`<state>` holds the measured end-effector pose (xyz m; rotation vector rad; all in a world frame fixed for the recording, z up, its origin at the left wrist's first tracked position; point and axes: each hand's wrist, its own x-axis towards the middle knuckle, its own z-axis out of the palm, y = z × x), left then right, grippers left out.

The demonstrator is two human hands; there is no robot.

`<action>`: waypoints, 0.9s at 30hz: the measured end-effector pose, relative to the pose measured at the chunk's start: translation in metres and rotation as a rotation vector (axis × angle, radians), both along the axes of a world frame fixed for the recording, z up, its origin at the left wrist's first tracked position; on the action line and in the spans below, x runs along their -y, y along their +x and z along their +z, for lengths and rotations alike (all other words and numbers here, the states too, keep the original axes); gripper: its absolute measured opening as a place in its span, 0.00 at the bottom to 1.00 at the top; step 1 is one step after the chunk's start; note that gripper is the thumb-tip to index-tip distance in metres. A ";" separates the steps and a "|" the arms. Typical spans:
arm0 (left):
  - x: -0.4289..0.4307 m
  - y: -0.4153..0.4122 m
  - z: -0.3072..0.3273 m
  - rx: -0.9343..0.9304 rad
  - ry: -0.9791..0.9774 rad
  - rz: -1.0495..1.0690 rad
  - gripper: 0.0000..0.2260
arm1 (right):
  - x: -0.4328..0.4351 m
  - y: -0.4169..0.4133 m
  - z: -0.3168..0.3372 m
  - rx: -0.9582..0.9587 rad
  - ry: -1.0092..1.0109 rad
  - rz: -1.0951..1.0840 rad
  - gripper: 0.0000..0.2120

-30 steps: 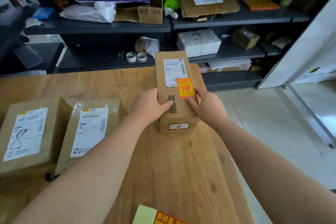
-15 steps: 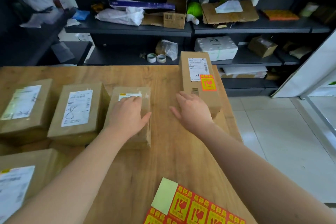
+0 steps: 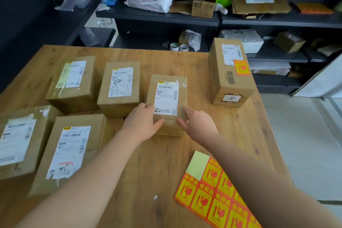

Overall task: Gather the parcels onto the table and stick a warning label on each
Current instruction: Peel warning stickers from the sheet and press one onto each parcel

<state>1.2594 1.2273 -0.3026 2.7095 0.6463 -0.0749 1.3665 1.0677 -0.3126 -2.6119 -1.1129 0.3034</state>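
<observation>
Both hands on the middle parcel [image 3: 167, 103] now, mid-table. Left hand [image 3: 141, 123] cups its near-left corner, thumb over the top face, fingers round the side. Right hand [image 3: 198, 124] is flat vs. the near-right edge, fingers spread, touching but not wrapped round. So: a two-sided hold, left gripping, right bracing. Box sits flat on the table [image 3: 185, 65], shipping slip up, no warning label on it that I can see.

Progress, judging by what lies here: one done. Tall parcel [image 3: 229, 74] at the far right corner carries an orange warning label [image 3: 241, 67] next to its slip. Other five look bare: two behind-left of the held one, parcel w/ scribbled loop [image 3: 119, 87] just beside it and another [image 3: 74, 81] further left; two more at the near left edge, one [image 3: 70, 153] w/ red marks on its slip, one [image 3: 16, 142] cut off by the frame. Gathering looks about finished; labelling barely begun, approx. 1 of 6.

Label sheet [image 3: 212, 194] lies at the near right edge, under the right forearm; one corner cell peeled, pale backing showing, rest still full.

Containers: all parcels taped shut, contents unseen. Open carton [image 3: 203, 3] on the shelf [image 3: 157, 15] behind; inside not visible.
</observation>
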 end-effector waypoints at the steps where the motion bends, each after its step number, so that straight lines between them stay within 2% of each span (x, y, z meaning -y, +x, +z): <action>1: 0.004 -0.010 -0.001 0.000 0.002 -0.005 0.20 | 0.006 -0.010 0.000 0.002 -0.004 0.003 0.12; 6: 0.024 -0.065 -0.007 0.041 0.011 -0.015 0.23 | 0.028 -0.062 -0.001 0.048 -0.049 0.023 0.17; 15: 0.048 -0.138 -0.007 0.070 0.041 -0.047 0.22 | 0.050 -0.142 -0.005 0.085 -0.067 -0.023 0.16; 21: 0.062 -0.160 -0.009 0.064 0.061 -0.057 0.24 | 0.072 -0.158 -0.011 0.037 0.009 -0.056 0.20; 24: 0.077 -0.162 -0.004 0.083 0.128 -0.094 0.24 | 0.095 -0.157 -0.017 0.053 -0.055 -0.104 0.26; 27: 0.106 -0.153 0.006 0.206 0.117 -0.193 0.19 | 0.123 -0.149 -0.025 0.041 -0.136 -0.164 0.27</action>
